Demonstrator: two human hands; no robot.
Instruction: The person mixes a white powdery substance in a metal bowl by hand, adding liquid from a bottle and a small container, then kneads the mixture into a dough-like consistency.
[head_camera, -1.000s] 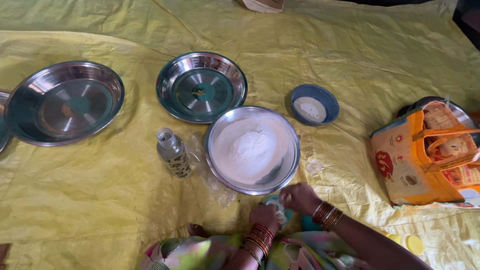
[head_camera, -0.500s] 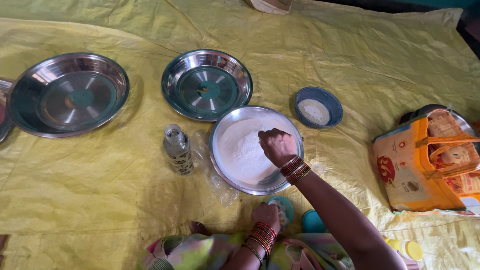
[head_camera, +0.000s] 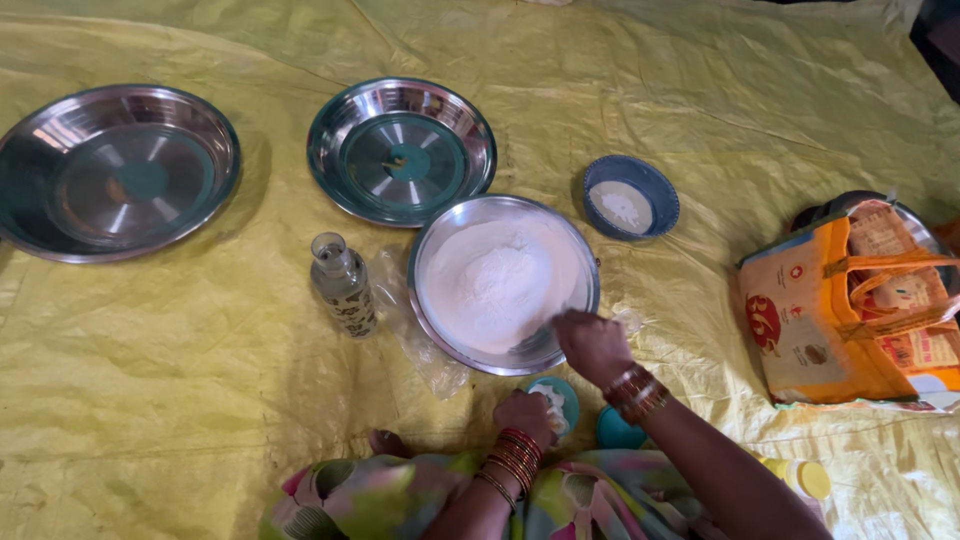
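right hand (head_camera: 592, 345): fingers pressed together, touching the round steel plate of white flour (head_camera: 503, 283)
left hand (head_camera: 525, 415): curled round a small teal cup (head_camera: 560, 402)

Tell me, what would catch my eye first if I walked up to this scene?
Probably the steel plate of white flour in the middle of the yellow sheet, with the person's right hand at its near rim. Behind it sit two empty steel plates, one far left, and a small blue bowl holding a little white powder. A bright orange bag stands at the right edge, and a small glass bottle stands left of the flour.
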